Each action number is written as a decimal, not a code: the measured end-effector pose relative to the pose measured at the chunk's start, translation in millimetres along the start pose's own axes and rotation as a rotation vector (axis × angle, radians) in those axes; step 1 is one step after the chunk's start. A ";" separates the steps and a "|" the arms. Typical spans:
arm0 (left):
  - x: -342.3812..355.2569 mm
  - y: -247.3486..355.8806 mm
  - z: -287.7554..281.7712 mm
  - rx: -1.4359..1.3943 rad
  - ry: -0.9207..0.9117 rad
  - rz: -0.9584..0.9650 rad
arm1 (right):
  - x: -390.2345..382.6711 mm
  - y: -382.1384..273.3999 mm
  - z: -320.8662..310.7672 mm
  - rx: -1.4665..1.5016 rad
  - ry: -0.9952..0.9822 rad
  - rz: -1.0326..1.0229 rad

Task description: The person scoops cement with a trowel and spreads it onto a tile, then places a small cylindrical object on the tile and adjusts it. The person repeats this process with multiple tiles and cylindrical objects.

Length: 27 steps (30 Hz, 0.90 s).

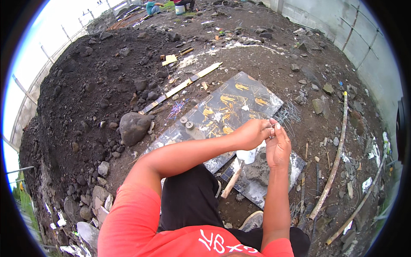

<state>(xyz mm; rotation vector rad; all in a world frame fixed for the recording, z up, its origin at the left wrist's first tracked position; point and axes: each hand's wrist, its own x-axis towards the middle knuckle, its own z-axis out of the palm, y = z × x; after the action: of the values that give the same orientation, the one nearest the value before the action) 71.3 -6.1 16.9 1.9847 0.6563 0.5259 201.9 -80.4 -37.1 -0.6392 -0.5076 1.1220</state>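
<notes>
My left hand (253, 133) and my right hand (279, 147) meet fingertip to fingertip above the right side of a dark board. Both pinch at something thin and small that I cannot make out. A loose tangle of thin grey wire (289, 113) lies just beyond them, by the board's edge. The dark board (252, 81) carries yellow printed figures and grey smears. Below my hands, grey wet mortar (258, 170) is heaped on a second dark board (255, 196). Beside it rests a tool with a wooden handle (231, 184) and a whitish head.
Small grey cylinders (189, 125) stand on the printed board. A wooden plank (184, 87) and a large boulder (135, 128) lie to the left, near a dark soil mound (85, 94). Long poles (334, 175) lie at right, before a grey wall (325, 25). People (152, 7) sit far off.
</notes>
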 end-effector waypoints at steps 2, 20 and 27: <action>-2.9 -0.7 2.9 -0.046 -0.041 -0.096 | -0.4 -1.3 -1.7 0.132 -0.034 0.024; -30.2 -6.4 -4.2 -0.220 0.018 0.074 | -11.7 -1.2 10.9 -0.223 -0.094 -0.156; -37.0 -7.2 -19.7 -0.298 -0.083 -0.046 | -16.2 1.9 18.0 -0.286 -0.131 -0.195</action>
<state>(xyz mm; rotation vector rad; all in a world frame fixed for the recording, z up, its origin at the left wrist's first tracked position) 29.6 -14.0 16.1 1.6982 0.5370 0.4815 183.0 -91.1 -26.4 -0.7490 -0.8350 0.9172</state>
